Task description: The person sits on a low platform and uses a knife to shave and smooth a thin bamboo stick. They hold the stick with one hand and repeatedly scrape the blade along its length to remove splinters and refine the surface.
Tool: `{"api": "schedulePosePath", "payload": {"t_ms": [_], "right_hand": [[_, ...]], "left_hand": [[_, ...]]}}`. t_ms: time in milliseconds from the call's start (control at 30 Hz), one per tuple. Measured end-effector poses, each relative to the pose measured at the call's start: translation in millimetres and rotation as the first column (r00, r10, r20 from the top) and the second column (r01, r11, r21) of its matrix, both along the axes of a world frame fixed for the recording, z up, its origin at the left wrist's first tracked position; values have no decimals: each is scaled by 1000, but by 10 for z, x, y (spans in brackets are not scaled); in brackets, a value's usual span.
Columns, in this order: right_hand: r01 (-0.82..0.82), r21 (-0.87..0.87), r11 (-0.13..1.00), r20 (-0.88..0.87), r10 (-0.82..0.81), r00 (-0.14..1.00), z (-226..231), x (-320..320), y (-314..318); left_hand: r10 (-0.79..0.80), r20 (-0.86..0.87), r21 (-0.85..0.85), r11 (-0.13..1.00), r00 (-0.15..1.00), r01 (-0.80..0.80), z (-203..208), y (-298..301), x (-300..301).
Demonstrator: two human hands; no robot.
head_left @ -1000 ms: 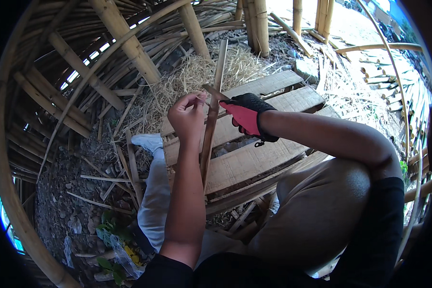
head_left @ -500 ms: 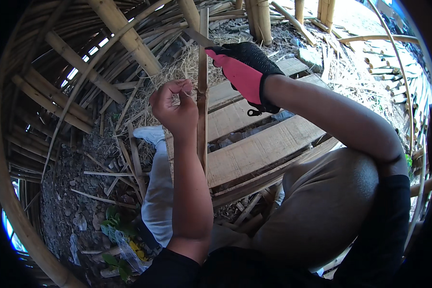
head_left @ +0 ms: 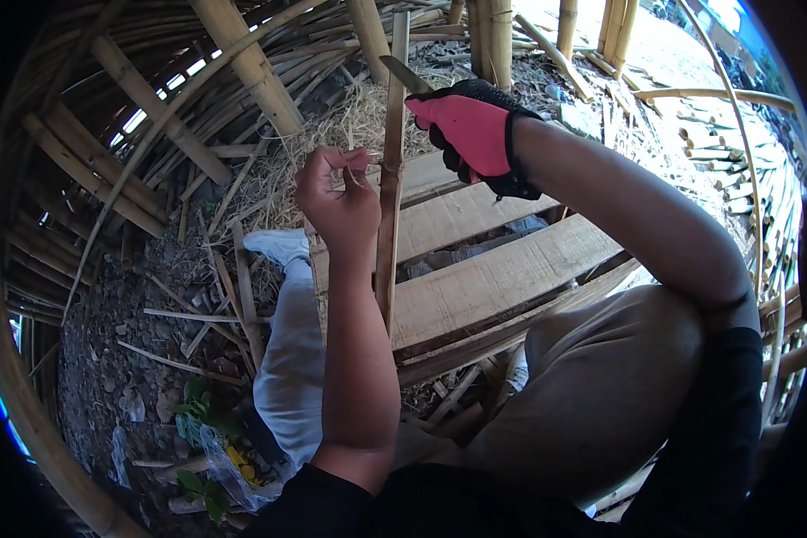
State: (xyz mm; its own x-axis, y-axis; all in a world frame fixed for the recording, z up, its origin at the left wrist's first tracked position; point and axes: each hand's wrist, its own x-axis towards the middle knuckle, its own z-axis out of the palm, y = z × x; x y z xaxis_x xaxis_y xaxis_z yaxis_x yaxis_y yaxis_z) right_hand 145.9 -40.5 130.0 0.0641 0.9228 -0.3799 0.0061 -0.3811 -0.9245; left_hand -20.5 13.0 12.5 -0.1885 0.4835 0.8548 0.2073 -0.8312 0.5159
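1. Location: The bamboo strip (head_left: 394, 125) is positioned lengthwise over the slatted wooden bench (head_left: 493, 282). Its far end is extended past the bench, above the straw (head_left: 336, 125); its lower part is partly hidden by the left forearm. Whether its weight is borne by the slats cannot be told.
2. Handling: The strip is long, narrow and flat. It is judged to be light and fairly stiff, with some spring along its length; splitting along the grain and sharp edges should be expected.
3. Grip point: The strip is best held by its flat faces near the node at mid-length, well clear of the blade, with the raw edges avoided.
4. Left hand (head_left: 337, 193): Bare, just left of the strip. Thumb and fingers are drawn into a narrow pinch; whether anything is gripped, or the strip touched, cannot be told.
5. Right hand (head_left: 475, 130): Gloved, closed around a knife (head_left: 405, 75). The blade is seen crossing the strip's upper part; contact cannot be confirmed.
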Motion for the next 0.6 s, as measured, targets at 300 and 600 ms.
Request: {"api": "schedulePosePath", "payload": {"t_ms": [300, 600], "right_hand": [[-211, -61, 976, 333, 219, 917, -31, -131, -51], [-268, -100, 958, 457, 283, 843, 23, -259, -94]], "left_hand": [[-48, -18, 48, 998, 999, 49, 41, -34, -27], [-75, -8, 51, 996, 997, 75, 134, -90, -30]]}}
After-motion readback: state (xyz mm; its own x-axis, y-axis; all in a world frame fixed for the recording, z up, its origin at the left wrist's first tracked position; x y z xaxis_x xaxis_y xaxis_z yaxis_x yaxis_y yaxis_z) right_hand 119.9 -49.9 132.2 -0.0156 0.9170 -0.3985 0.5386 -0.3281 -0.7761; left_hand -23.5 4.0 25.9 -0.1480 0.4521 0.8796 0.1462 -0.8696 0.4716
